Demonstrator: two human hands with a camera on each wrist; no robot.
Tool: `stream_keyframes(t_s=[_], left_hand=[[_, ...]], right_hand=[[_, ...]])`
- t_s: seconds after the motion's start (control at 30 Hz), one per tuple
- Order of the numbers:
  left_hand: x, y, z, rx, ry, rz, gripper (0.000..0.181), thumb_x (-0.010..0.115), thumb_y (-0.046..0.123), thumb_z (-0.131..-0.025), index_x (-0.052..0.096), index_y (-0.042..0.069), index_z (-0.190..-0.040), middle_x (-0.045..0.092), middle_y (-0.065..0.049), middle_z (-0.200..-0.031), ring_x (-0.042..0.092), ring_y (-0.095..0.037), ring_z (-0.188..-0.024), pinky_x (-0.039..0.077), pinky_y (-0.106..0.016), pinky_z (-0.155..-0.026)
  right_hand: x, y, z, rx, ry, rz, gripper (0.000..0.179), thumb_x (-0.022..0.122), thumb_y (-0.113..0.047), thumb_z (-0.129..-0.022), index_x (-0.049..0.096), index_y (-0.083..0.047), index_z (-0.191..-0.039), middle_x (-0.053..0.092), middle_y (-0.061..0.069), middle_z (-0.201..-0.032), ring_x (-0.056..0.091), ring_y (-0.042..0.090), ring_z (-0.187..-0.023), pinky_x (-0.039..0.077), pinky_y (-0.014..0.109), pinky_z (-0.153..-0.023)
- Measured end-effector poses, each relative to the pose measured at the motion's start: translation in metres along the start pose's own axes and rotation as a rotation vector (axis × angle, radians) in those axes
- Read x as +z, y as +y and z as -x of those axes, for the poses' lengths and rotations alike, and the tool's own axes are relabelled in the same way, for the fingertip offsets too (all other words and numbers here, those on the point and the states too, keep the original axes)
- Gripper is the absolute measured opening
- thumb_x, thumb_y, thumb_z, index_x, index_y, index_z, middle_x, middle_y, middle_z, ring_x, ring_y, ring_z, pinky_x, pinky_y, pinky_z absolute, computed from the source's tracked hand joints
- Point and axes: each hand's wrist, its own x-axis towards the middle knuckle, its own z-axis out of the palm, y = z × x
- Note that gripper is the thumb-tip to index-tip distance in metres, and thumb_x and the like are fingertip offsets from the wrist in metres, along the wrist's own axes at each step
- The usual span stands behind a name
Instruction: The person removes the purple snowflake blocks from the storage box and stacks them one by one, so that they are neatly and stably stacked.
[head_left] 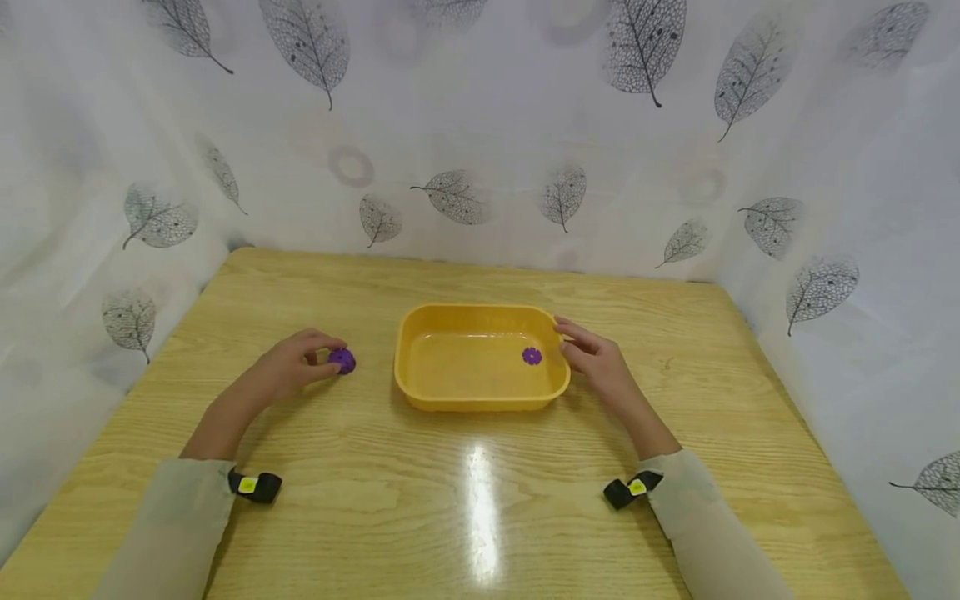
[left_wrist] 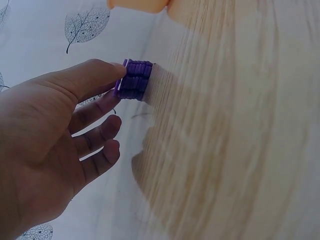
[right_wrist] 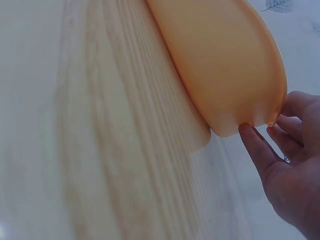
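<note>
My left hand [head_left: 288, 367] is at a short stack of purple flower-shaped pieces [head_left: 342, 361] on the table, left of a yellow tray [head_left: 480, 405]. In the left wrist view, thumb and forefinger pinch the top piece of the purple stack [left_wrist: 136, 80], which tilts a little off the ones below; the other fingers are bent and clear of it. A single purple flower-shaped piece [head_left: 532, 357] lies inside the tray near its right end. There my right hand [head_left: 600, 367] holds the tray's rim, the thumb against the outer wall [right_wrist: 225, 95] and other fingers at the edge.
The wooden table [head_left: 360, 508] extends around the tray, with a bright light reflection in front. A white leaf-print curtain [head_left: 465, 125] hangs along the back and both sides. Black straps with yellow tags sit at both sleeve cuffs.
</note>
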Motion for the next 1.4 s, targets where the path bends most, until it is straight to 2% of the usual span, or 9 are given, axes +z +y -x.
stream_keyframes(t_s=[0.37,0.77,1.13,1.4], left_hand=[[-0.0006,0.0003,0.0012,0.003,-0.011,0.025,0.044,0.063,0.027,-0.101,0.059,0.004,-0.138,0.056,-0.015,-0.125,0.052,-0.023,-0.095,0.046,-0.034,-0.073],[-0.0007,0.0019,0.0010,-0.028,-0.018,0.044,0.046,0.064,0.032,-0.100,0.059,0.007,-0.138,0.056,-0.015,-0.128,0.054,-0.027,-0.101,0.047,-0.034,-0.074],[0.0020,0.0006,0.0018,-0.016,0.002,0.064,0.045,0.063,0.033,-0.100,0.060,0.008,-0.137,0.057,-0.012,-0.124,0.053,-0.024,-0.097,0.047,-0.034,-0.074],[0.0019,-0.0017,-0.0003,-0.002,0.000,0.044,0.045,0.062,0.033,-0.101,0.060,0.007,-0.137,0.058,-0.015,-0.127,0.054,-0.024,-0.098,0.047,-0.034,-0.075]], right_hand=[[0.0003,-0.0029,0.0008,0.006,-0.001,0.005,0.043,0.057,-0.024,-0.104,0.055,-0.010,-0.145,0.042,-0.002,-0.159,0.055,0.032,-0.132,0.055,0.026,-0.093],[0.0010,-0.0018,0.0007,0.009,0.002,-0.016,0.043,0.058,-0.025,-0.104,0.056,-0.010,-0.144,0.043,-0.002,-0.159,0.055,0.032,-0.131,0.055,0.024,-0.092],[0.0001,-0.0011,-0.0001,0.001,0.002,-0.006,0.042,0.058,-0.023,-0.104,0.056,-0.009,-0.144,0.043,-0.002,-0.158,0.055,0.033,-0.130,0.055,0.027,-0.093],[0.0004,-0.0020,-0.0001,0.012,0.005,-0.003,0.043,0.059,-0.025,-0.103,0.056,-0.009,-0.143,0.043,-0.002,-0.158,0.055,0.032,-0.131,0.055,0.027,-0.094]])
